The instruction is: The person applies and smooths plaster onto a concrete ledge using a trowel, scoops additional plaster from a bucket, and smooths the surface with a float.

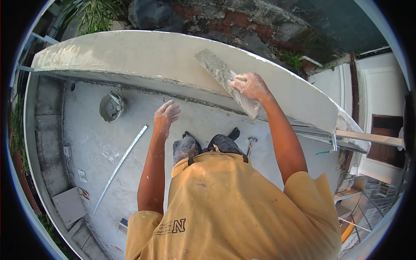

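My right hand [253, 88] is closed around the handle of a long plastering float [221, 73], which is smeared with wet grey mortar. The float lies slanted at the pale face of the curved low wall [143, 54]; whether it touches the surface, I cannot tell. Mortar coats the fingers of that hand. My left hand [166, 115] hangs open over the floor with nothing in it, its fingers dusted white. To its left stands a bucket [123, 104] with grey mix and a tool inside.
A long metal straightedge [119, 169] lies on the concrete floor [86, 143]. Near my feet is a hammer-like tool [251, 142]. A square tile [69, 206] leans at the left edge. On the right, a wooden bar [368, 137] meets the wall's end, with a metal frame [359, 212] below.
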A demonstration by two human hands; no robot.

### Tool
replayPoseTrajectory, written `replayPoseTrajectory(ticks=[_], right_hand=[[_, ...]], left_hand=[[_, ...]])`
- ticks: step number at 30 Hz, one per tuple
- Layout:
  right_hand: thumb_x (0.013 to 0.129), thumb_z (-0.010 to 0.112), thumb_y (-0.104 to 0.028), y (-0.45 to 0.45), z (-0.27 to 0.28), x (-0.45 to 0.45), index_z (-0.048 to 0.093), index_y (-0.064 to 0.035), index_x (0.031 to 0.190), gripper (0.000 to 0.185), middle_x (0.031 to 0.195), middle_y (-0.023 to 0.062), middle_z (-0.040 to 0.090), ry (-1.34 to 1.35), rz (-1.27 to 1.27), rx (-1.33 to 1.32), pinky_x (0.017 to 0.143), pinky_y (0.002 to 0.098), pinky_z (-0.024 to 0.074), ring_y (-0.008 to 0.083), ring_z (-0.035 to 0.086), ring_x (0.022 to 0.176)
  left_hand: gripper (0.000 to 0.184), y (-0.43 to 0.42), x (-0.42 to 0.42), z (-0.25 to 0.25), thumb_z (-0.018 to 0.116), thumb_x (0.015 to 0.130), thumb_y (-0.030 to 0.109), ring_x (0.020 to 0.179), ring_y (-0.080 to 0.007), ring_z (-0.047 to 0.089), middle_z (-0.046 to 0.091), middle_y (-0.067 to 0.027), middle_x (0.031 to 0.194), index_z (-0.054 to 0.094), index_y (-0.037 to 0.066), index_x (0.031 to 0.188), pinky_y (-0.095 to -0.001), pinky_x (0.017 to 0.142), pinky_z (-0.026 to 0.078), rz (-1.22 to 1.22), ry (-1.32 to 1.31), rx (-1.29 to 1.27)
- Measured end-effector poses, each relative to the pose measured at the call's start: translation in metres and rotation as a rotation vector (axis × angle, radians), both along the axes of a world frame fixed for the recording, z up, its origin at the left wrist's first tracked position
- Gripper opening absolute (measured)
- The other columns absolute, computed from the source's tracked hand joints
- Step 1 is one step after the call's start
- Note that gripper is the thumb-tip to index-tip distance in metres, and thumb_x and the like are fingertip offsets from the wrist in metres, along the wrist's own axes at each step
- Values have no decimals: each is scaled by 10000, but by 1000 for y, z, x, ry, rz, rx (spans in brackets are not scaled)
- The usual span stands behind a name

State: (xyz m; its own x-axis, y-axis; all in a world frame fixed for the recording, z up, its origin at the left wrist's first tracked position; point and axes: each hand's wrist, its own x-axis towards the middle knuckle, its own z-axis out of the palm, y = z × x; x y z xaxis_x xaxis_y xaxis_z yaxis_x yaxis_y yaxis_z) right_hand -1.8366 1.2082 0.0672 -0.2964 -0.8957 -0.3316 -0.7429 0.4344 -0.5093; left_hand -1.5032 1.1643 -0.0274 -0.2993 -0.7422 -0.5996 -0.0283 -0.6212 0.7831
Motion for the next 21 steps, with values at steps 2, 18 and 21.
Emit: replayPoseTrajectory(ticks=[2, 18, 21], right_hand=[[818, 662, -397, 8, -17, -22, 706, -102, 1087, 402, 1073, 178, 680, 189, -11, -76, 900, 420, 488, 338, 645, 999], [916, 613, -307, 55, -19, -64, 657, 13, 731, 372, 567, 51, 530, -169, -762, -13, 420, 347, 408, 164, 487, 433], [913, 612, -312, -2, -21, -13, 633, 10, 664, 408, 523, 56, 491, -109, -652, 13, 407, 344, 404, 171, 482, 414]], left_hand=[[437, 0, 19, -3, 509, 972, 215, 1082, -265, 614, 611, -170, 1208, 479, -9, 1345, -364, 871, 500, 13, -92, -35], [462, -55, 41, -13, 549, 963, 263, 1063, -256, 615, 589, -162, 1219, 469, 21, 1347, -360, 869, 507, 286, 29, 62], [481, -83, 52, -22, 532, 967, 239, 1113, -288, 591, 550, -186, 1278, 426, 24, 1384, -375, 905, 497, 308, 74, 53]])
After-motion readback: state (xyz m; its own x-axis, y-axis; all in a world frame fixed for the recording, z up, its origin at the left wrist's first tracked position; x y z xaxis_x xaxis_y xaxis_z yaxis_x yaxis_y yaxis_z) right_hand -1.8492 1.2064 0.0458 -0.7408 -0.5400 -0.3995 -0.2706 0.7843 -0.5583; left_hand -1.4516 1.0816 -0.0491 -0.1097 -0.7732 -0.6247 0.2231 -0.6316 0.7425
